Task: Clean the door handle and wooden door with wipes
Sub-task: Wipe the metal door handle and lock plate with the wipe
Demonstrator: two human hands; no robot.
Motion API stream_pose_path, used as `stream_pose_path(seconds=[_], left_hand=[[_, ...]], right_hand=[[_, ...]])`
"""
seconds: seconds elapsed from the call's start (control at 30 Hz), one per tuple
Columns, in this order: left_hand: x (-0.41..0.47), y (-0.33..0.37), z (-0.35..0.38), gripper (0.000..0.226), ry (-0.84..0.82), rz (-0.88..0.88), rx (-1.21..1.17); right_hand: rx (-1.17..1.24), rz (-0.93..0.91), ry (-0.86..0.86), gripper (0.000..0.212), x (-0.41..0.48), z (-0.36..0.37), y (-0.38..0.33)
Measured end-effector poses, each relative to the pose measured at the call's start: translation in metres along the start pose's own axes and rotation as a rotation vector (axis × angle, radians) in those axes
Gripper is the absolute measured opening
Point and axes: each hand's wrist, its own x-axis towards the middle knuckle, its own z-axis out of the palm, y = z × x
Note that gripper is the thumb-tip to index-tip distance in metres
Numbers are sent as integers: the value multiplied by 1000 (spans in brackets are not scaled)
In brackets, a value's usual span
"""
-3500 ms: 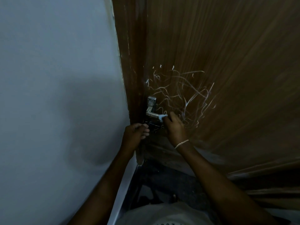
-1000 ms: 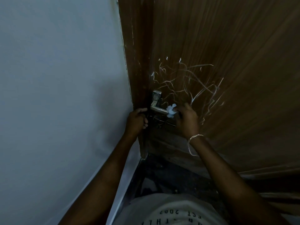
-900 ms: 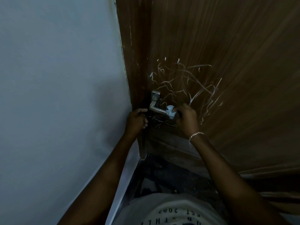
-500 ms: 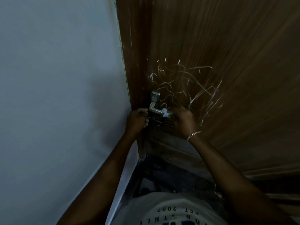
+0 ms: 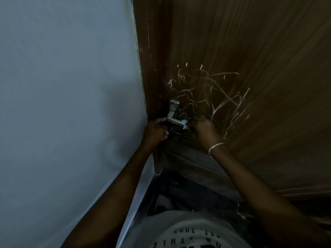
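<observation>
- Brushed-metal door handle [image 5: 172,119] sits at the left edge of the wooden door [image 5: 259,51], its lever pointing right.
- A small white wipe [image 5: 185,123] is bunched against the free end of the lever, touching it.
- The right hand [image 5: 204,131] is just right of the handle, fingers curled and pinching the wipe; a thin bracelet [image 5: 215,146] circles its wrist.
- The left hand [image 5: 155,133] is just left of the handle at the door's edge, fingers curled; the dim light hides whether it grips anything.
- Pale, thin scratch marks [image 5: 211,93] spread over the wood above and to the right of the handle.
- A grey-blue wall [image 5: 71,86] fills the space left of the handle.
</observation>
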Motion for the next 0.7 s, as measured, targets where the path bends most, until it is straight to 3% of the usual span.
stream_pose_path(seconds=[0.2, 0.47, 0.7], left_hand=[[-2, 0, 3, 42, 7, -7, 22], [-5, 7, -2, 45, -22, -21, 56], [-7, 15, 0, 45, -28, -57, 42]], right_hand=[[-26, -49, -73, 16, 55, 18, -40], [-17, -38, 5, 11, 13, 5, -4], [-112, -72, -80, 24, 54, 25, -44]])
